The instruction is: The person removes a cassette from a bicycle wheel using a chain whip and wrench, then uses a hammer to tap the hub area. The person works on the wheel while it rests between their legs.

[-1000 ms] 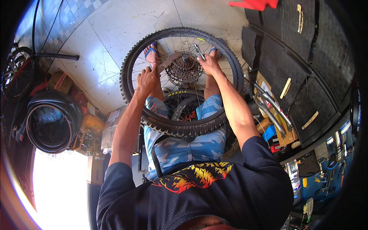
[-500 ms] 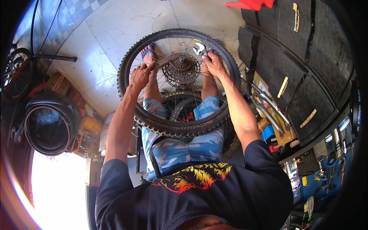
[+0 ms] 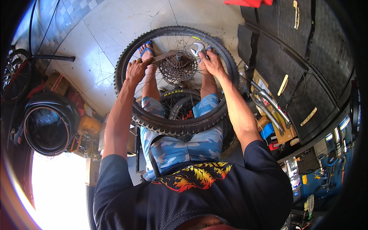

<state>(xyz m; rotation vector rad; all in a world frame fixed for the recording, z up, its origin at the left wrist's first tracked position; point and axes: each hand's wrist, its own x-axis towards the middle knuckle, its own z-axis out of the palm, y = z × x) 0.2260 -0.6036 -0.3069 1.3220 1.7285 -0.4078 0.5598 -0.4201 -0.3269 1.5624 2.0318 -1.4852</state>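
A bicycle wheel with a knobby black tyre [image 3: 184, 127] lies over my legs, its cassette [image 3: 177, 71] facing up. My left hand [image 3: 136, 70] is closed around the end of a flat, brownish chain whip [image 3: 161, 58] that reaches across to the cassette's sprockets. A dark tool fitting [image 3: 178, 57] stands up at the cassette's centre. In my right hand [image 3: 212, 64] is an adjustable wrench [image 3: 198, 48], gripped by its handle. The wrench's silver jaws are just right of the fitting, apart from it. My fingers hide most of its handle.
Loose tyres and a rim [image 3: 48, 128] are stacked at the left, beside a cardboard box [image 3: 57, 83]. A suspension fork [image 3: 268, 101] leans at the right near black panelled drawers [image 3: 287, 65]. Hand tools [image 3: 326, 172] lie at the lower right. Another wheel sits beneath this one.
The wheel has shifted slightly left and away, with both hands. My right hand has turned the wrench so its jaws point more to the left, nearer the fitting.
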